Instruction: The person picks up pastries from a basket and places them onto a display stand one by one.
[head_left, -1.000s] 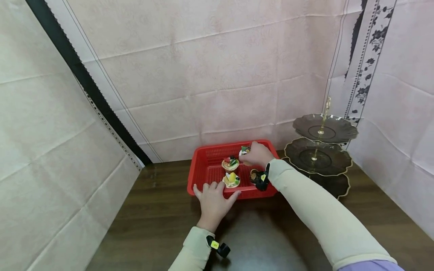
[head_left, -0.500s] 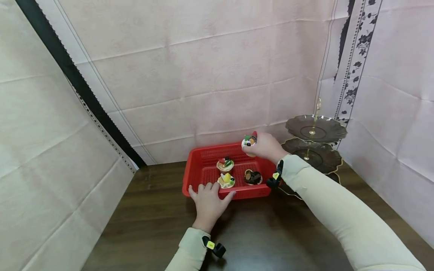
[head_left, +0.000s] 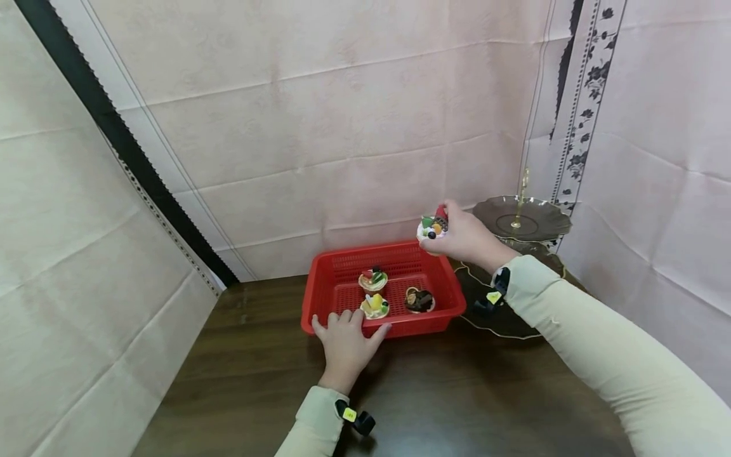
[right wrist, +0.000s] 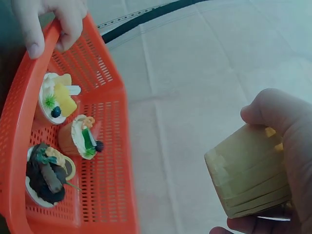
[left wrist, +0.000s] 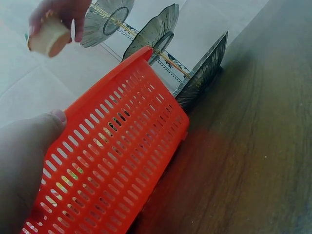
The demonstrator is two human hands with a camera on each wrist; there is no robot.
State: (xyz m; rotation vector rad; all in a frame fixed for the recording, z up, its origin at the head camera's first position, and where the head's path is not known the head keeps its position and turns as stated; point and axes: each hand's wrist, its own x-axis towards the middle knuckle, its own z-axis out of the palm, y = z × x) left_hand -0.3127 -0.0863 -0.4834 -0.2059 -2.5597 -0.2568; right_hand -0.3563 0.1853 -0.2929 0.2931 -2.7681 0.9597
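Observation:
My right hand (head_left: 469, 238) holds a cupcake (head_left: 431, 230) topped with white cream and fruit, raised above the right end of a red plastic basket (head_left: 419, 327). In the right wrist view its pale, ridged cup (right wrist: 248, 173) sits between thumb and fingers. My left hand (head_left: 345, 348) grips the basket's near rim, thumb outside and fingers over the edge. Three cupcakes are inside: one with yellow fruit (head_left: 375, 306), one with red and green pieces (head_left: 373, 279), and a dark chocolate one (head_left: 420, 300).
A three-tier stand with dark scalloped plates (head_left: 548, 222) and a gold stem (head_left: 521, 197) stands right of the basket, its lower tiers partly behind my right arm. The brown wooden table (head_left: 257, 381) is bounded by pale cloth walls (head_left: 365, 127) at the back and sides.
My right hand has lifted the cupcake out of the basket and carried it up and right toward the stand. The left hand keeps its hold on the rim.

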